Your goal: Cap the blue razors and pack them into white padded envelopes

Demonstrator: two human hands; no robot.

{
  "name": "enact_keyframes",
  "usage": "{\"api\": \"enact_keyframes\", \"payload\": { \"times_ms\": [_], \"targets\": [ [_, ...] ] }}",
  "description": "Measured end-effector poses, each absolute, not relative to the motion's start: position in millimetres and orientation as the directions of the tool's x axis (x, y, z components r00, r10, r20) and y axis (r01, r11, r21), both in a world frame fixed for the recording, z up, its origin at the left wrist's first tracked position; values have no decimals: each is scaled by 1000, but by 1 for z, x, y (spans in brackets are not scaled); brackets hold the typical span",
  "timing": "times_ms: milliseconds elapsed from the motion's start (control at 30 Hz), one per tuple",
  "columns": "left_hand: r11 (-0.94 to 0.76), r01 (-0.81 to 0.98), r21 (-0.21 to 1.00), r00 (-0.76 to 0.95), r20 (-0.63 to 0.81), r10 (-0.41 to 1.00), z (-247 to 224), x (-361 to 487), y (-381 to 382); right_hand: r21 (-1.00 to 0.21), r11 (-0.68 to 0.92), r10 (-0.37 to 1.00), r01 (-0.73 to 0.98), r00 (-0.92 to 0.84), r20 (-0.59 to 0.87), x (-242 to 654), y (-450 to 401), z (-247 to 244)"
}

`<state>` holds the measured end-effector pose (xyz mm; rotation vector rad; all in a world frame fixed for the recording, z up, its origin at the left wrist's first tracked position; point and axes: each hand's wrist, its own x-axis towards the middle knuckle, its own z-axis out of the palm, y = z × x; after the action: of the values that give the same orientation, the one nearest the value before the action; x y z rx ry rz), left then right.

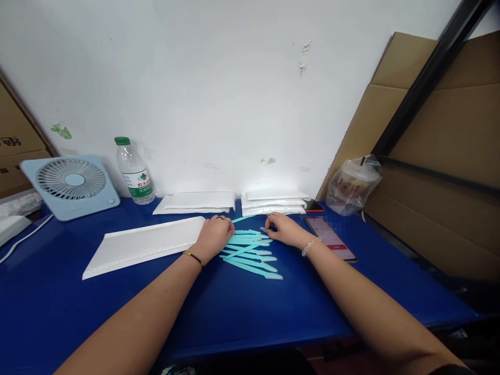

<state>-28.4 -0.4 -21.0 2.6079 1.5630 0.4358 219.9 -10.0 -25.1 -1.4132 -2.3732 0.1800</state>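
Left hand: fingers curled, beside long white envelope, at left ends of turquoise razors; grip cannot be told | Right hand: fingers curled narrow, at razors' upper right; grip unclear | Razors: loose, overlapping fan on blue worktop, between forearms | Phone: right of right hand.

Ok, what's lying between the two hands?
Turquoise, pale-tipped sticks, some crossing, fanned on the blue table between left hand and right hand. Head view shows it.
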Motion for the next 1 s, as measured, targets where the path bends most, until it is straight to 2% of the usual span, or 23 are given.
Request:
{"api": "enact_keyframes", "payload": {
  "times_ms": [200, 300, 667, 1000],
  "targets": [
    [-474, 844, 250, 439, 183, 879, -21, -30, -1, -506, 404, 913, 762, -369, 172, 222, -12, -28],
    [-476, 843, 252, 439, 189, 878, -20, -30, -1, -571, 375, 922, 730, -355, 152, 221, -11, -30],
    [-500, 832, 242, 458, 210, 864, -17, -27, -4, -668, 356, 919, 653, -373, 125, 222, -7, -30],
    [-536, 811, 233, 488, 235, 840, -18, -25, -5, -651, 380, 909, 657, -396, 132, 212, -9, -29]
  ]
}}
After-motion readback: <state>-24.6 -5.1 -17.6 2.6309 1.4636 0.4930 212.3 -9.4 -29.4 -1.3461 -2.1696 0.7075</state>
